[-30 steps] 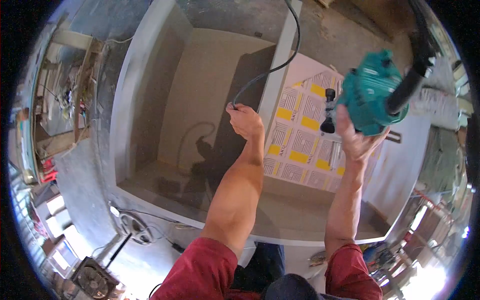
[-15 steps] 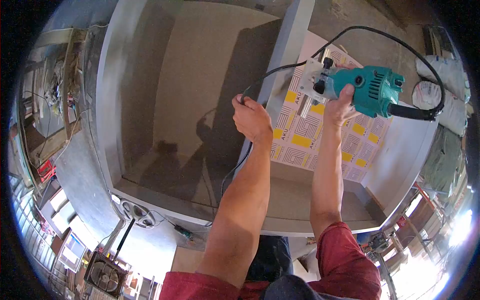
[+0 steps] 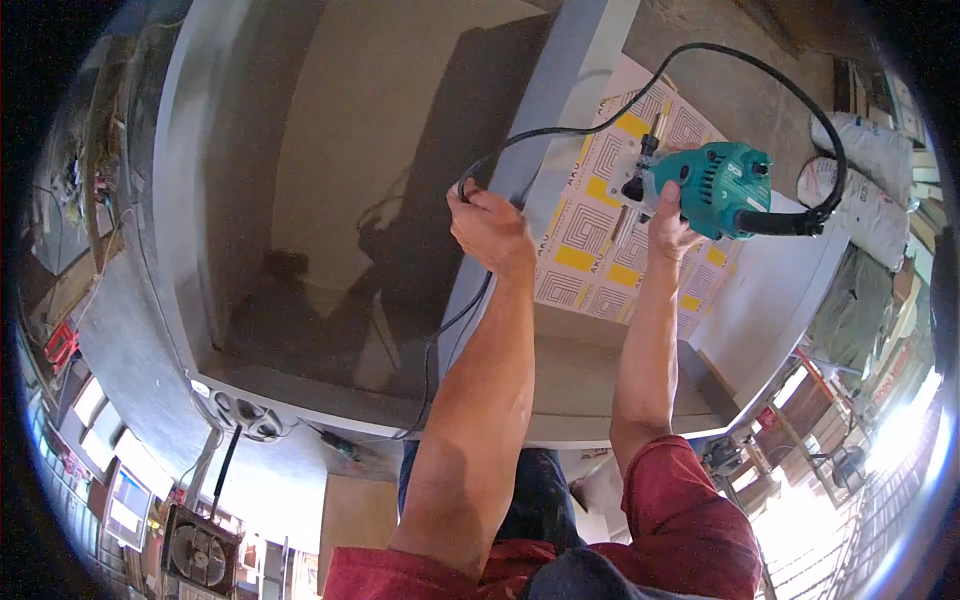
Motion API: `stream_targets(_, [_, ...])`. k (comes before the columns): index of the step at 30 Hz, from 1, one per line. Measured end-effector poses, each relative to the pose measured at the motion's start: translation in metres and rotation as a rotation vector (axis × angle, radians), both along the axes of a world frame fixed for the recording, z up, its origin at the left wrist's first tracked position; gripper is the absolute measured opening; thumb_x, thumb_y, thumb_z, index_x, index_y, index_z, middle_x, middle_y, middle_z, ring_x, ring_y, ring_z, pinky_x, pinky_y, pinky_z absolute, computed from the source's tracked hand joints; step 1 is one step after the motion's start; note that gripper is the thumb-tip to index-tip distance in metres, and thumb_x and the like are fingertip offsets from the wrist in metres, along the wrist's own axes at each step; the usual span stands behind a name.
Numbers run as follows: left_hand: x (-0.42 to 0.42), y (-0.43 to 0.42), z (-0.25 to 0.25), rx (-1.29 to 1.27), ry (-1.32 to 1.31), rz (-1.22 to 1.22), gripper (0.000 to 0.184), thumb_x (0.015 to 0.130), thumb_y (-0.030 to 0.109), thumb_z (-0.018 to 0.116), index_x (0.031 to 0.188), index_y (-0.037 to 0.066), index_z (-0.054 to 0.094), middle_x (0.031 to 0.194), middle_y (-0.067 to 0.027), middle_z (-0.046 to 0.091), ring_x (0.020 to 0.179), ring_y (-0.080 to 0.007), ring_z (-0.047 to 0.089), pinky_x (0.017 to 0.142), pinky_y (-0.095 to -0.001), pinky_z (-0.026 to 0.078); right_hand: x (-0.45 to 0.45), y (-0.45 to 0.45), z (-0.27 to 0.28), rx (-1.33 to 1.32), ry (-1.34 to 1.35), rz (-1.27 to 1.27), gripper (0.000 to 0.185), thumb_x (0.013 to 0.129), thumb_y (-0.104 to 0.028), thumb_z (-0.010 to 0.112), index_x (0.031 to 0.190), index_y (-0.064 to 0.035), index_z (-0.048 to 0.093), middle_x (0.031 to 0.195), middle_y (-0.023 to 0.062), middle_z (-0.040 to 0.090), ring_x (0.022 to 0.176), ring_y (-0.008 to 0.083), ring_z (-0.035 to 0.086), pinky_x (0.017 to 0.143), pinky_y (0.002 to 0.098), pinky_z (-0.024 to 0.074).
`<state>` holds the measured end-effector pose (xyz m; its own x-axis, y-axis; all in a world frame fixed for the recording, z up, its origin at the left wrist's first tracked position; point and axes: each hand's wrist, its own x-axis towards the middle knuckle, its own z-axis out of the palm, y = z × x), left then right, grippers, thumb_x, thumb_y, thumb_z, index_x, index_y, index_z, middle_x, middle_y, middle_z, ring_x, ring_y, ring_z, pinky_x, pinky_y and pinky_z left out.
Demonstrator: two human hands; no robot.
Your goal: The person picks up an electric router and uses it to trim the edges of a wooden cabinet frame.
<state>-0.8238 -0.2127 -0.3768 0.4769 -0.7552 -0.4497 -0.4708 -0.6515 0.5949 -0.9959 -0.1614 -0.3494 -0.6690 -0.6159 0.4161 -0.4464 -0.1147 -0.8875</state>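
Note:
My right hand (image 3: 672, 228) is closed round the teal body of a trim router (image 3: 728, 190). The router is tilted, its clear base and metal guide bar toward the left and its cord end toward the right. Its black power cord (image 3: 842, 150) loops up and over to my left hand (image 3: 492, 230), whose fingers are pinched on it; the cord then trails down past my left forearm. Below the router lies a white sheet with yellow blocks and "AKU" print (image 3: 578, 260), in the right compartment of a large grey open cabinet (image 3: 560, 105). My left hand is above the divider.
The cabinet's deep left compartment (image 3: 360, 130) is in shadow. A box fan (image 3: 200, 552) stands at lower left, near a coiled cable (image 3: 250, 415) by the cabinet's near edge. White sacks (image 3: 870, 205) are piled at the right.
My left hand has shifted slightly left and up with the cord. The router has turned and moved a little left in my right hand. The whole view has shifted somewhat.

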Motion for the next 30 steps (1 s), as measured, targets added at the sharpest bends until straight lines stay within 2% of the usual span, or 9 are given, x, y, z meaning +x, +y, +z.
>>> stream_targets(1, [-0.001, 0.000, 0.003, 0.006, 0.006, 0.010, 0.033, 0.098, 0.020, 0.045, 0.109, -0.004, 0.064, 0.095, -0.0299, 0.069, 0.092, -0.0462, 0.067, 0.081, -0.0542, 0.050, -0.004, -0.003, -0.003, 0.012, 0.073, -0.031, 0.054, 0.081, -0.038, 0.080, 0.111, -0.0006, 0.057, 0.102, 0.0132, 0.068, 0.091, 0.0250, 0.067, 0.080, 0.0387, 0.0551])
stream_targets(8, [-0.002, -0.003, 0.004, 0.079, -0.015, -0.030, 0.032, 0.098, 0.018, 0.044, 0.115, -0.002, 0.062, 0.093, -0.0282, 0.070, 0.091, -0.0460, 0.067, 0.080, -0.0538, 0.050, -0.028, -0.048, -0.023, -0.132, 0.035, -0.126, 0.051, 0.082, -0.036, 0.078, 0.109, 0.0013, 0.057, 0.098, 0.0145, 0.068, 0.085, 0.0260, 0.067, 0.078, 0.0399, 0.0554])
stream_targets(12, [-0.004, -0.005, 0.008, 0.099, -0.062, -0.051, 0.031, 0.097, 0.018, 0.045, 0.115, -0.001, 0.062, 0.092, -0.0275, 0.070, 0.089, -0.0461, 0.067, 0.078, -0.0539, 0.050, -0.034, -0.057, -0.013, -0.166, 0.020, -0.033, 0.050, 0.081, -0.032, 0.080, 0.110, 0.0008, 0.057, 0.095, 0.0128, 0.069, 0.087, 0.0256, 0.067, 0.080, 0.0395, 0.0558])
stream_targets(20, [-0.005, -0.003, 0.001, 0.045, -0.039, -0.038, 0.030, 0.095, 0.017, 0.046, 0.114, -0.001, 0.062, 0.087, -0.0289, 0.069, 0.084, -0.0469, 0.067, 0.075, -0.0552, 0.050, -0.030, -0.043, -0.055, -0.080, -0.014, -0.171, 0.050, 0.079, -0.031, 0.082, 0.110, -0.0007, 0.058, 0.101, 0.0134, 0.069, 0.088, 0.0266, 0.067, 0.082, 0.0398, 0.0564])
stream_targets(22, [-0.004, -0.003, 0.002, 0.035, -0.052, -0.049, 0.030, 0.095, 0.017, 0.046, 0.114, -0.001, 0.062, 0.086, -0.0294, 0.069, 0.083, -0.0468, 0.067, 0.075, -0.0556, 0.050, -0.020, -0.048, -0.046, -0.224, -0.135, -0.130, 0.051, 0.079, -0.034, 0.081, 0.109, -0.0004, 0.058, 0.101, 0.0141, 0.069, 0.090, 0.0278, 0.067, 0.080, 0.0401, 0.0567])
stream_targets(23, [-0.004, -0.004, 0.003, 0.028, -0.053, -0.054, 0.030, 0.095, 0.017, 0.046, 0.114, 0.000, 0.062, 0.086, -0.0293, 0.069, 0.083, -0.0467, 0.067, 0.075, -0.0556, 0.050, -0.024, -0.046, -0.038, -0.161, -0.059, -0.116, 0.059, 0.080, -0.045, 0.078, 0.110, 0.0013, 0.058, 0.102, 0.0153, 0.067, 0.094, 0.0293, 0.067, 0.081, 0.0419, 0.0572])
stream_targets(24, [-0.004, -0.004, 0.004, 0.022, -0.052, -0.059, 0.030, 0.095, 0.017, 0.046, 0.114, 0.001, 0.062, 0.086, -0.0292, 0.069, 0.083, -0.0466, 0.067, 0.075, -0.0555, 0.050, -0.021, -0.048, -0.030, -0.159, -0.060, -0.117, 0.059, 0.080, -0.045, 0.078, 0.110, 0.0013, 0.058, 0.102, 0.0153, 0.067, 0.094, 0.0293, 0.067, 0.081, 0.0419, 0.0572])
stream_targets(27, [-0.005, -0.005, 0.003, 0.077, -0.119, -0.080, 0.031, 0.095, 0.018, 0.045, 0.115, 0.003, 0.062, 0.085, -0.0287, 0.069, 0.084, -0.0461, 0.067, 0.077, -0.0547, 0.051, -0.018, -0.050, -0.004, -0.154, -0.106, -0.092, 0.074, 0.077, -0.061, 0.073, 0.111, 0.0027, 0.057, 0.105, 0.0172, 0.063, 0.094, 0.0306, 0.067, 0.083, 0.0444, 0.0577])
stream_targets(30, [-0.007, -0.005, 0.005, 0.088, -0.113, -0.057, 0.031, 0.095, 0.019, 0.045, 0.116, 0.004, 0.063, 0.086, -0.0275, 0.070, 0.084, -0.0458, 0.067, 0.078, -0.0538, 0.051, -0.016, -0.062, 0.003, -0.228, -0.109, -0.038, 0.073, 0.077, -0.060, 0.072, 0.111, 0.0026, 0.057, 0.104, 0.0173, 0.064, 0.094, 0.0313, 0.066, 0.085, 0.0450, 0.0571])
